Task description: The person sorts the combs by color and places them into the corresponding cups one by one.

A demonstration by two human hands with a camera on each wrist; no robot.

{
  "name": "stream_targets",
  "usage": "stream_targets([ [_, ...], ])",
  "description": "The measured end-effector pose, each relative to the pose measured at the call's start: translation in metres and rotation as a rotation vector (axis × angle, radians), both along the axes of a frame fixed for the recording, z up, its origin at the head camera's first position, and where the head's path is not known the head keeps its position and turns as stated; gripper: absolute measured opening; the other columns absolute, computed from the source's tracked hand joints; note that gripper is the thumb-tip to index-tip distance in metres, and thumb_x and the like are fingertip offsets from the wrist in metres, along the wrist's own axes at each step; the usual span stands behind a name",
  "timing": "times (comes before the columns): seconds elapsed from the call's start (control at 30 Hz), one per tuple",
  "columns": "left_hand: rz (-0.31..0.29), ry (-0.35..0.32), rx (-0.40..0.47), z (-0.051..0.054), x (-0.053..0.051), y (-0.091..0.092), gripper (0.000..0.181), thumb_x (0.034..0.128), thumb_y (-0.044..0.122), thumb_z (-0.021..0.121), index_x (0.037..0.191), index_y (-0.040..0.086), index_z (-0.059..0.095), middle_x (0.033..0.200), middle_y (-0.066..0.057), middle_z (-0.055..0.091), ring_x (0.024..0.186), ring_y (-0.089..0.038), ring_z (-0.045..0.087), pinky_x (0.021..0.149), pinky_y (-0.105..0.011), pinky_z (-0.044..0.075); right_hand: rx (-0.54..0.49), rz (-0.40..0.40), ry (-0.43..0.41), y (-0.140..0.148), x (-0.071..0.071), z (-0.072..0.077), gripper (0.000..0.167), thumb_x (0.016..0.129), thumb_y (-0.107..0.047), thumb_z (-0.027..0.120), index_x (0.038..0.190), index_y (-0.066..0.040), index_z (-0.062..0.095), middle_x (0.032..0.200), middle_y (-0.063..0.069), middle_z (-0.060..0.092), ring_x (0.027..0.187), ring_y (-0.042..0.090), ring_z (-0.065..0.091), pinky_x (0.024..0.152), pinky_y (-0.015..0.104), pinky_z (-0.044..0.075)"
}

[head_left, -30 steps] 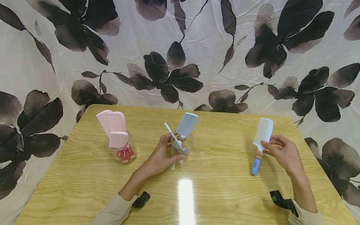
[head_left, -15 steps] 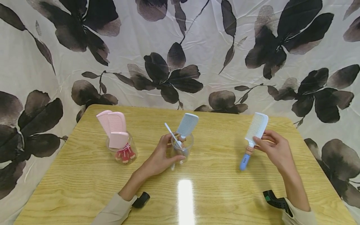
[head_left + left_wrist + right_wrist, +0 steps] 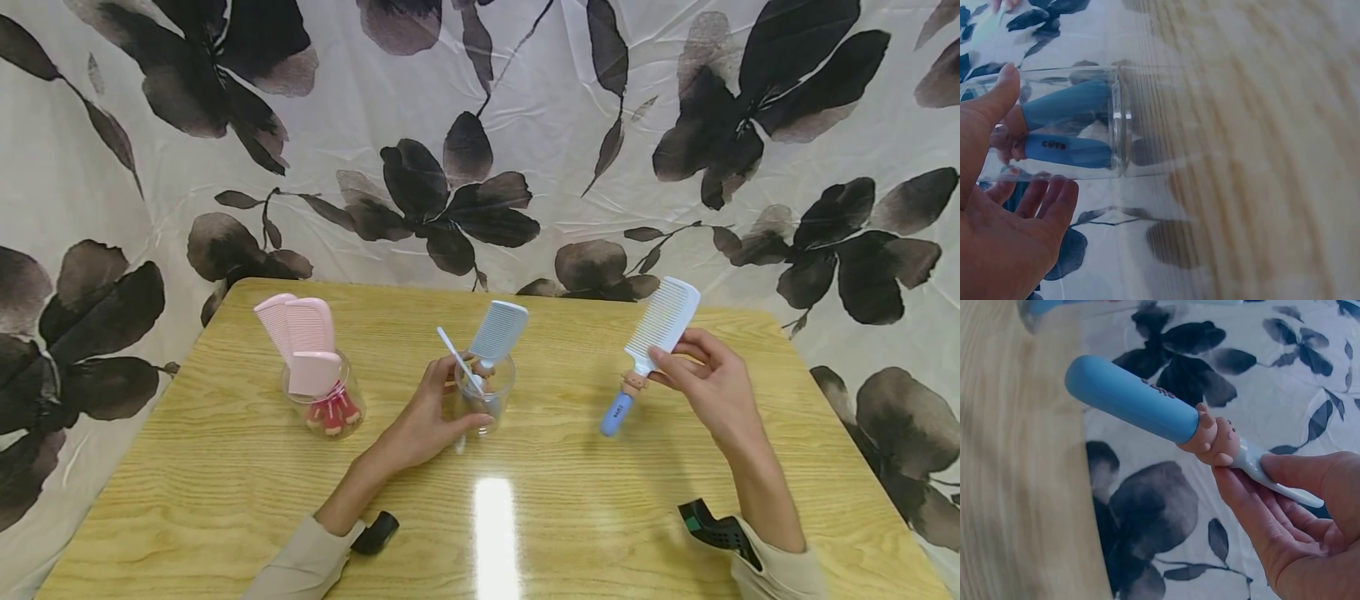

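My left hand point(image 3: 423, 425) curls round a clear jar point(image 3: 506, 402) standing mid-table. Two light-blue combs stick up from it, one with its toothed head point(image 3: 498, 332) facing me and one seen edge-on point(image 3: 456, 354). Through the jar wall, the left wrist view shows two blue handles point(image 3: 1066, 150), one lettered. To the right, my right hand point(image 3: 712, 387) pinches another light-blue comb point(image 3: 663, 318) near the base of its teeth, raised above the table and tilted. In the right wrist view, its blue handle point(image 3: 1129, 400) points away from the fingers, below a small brown figure point(image 3: 1213, 440).
On the left of the wooden table point(image 3: 585, 517) stands a second clear jar point(image 3: 358, 404) holding several pink combs point(image 3: 311, 325) with red handles. Behind the table hangs a white cloth point(image 3: 570, 150) with dark flowers. Each wrist wears a black device.
My right hand has moved left with the light-blue comb, toward the middle jar, and the comb has tilted further. The left hand stays on the jar.
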State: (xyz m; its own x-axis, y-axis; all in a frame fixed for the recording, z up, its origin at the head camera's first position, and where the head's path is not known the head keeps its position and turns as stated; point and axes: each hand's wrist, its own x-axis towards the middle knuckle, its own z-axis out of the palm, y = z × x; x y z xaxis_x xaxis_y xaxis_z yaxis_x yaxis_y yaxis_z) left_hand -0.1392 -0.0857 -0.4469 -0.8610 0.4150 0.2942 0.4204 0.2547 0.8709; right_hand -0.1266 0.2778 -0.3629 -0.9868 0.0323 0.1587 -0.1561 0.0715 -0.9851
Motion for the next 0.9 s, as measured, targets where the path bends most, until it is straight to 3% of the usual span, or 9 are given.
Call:
stream_targets([
  [0.33, -0.007, -0.007, 0.014, -0.002, 0.0, -0.001, 0.068, 0.0873, 0.009, 0.083, 0.139, 0.014, 0.041, 0.151, -0.011, 0.04, 0.135, -0.029, 0.041, 0.106, -0.055, 0.046, -0.121, 0.021, 0.115, -0.026, -0.006, 0.007, 0.03, 0.096, 0.007, 0.067, 0.125, 0.007, 0.059, 0.11, 0.009, 0.069, 0.094, 0.016, 0.075, 0.082, 0.035, 0.06],
  [0.53, -0.01, 0.008, 0.016, -0.004, 0.0, -0.002, 0.067, 0.0876, 0.009, 0.083, 0.139, 0.013, 0.04, 0.151, -0.012, 0.04, 0.134, -0.03, 0.042, 0.106, -0.056, 0.047, -0.141, 0.023, 0.166, -0.042, -0.01, 0.011, 0.033, 0.096, 0.008, 0.065, 0.128, 0.011, 0.056, 0.114, 0.012, 0.067, 0.096, 0.018, 0.074, 0.082, 0.037, 0.06],
  [0.9, -0.021, 0.022, 0.022, -0.001, 0.0, 0.0, 0.069, 0.0867, 0.007, 0.083, 0.14, 0.01, 0.039, 0.15, -0.013, 0.041, 0.133, -0.031, 0.043, 0.105, -0.056, 0.047, -0.257, 0.041, 0.249, -0.071, -0.019, 0.017, 0.037, 0.096, 0.012, 0.063, 0.128, 0.021, 0.048, 0.111, 0.016, 0.067, 0.095, 0.022, 0.074, 0.083, 0.04, 0.061],
])
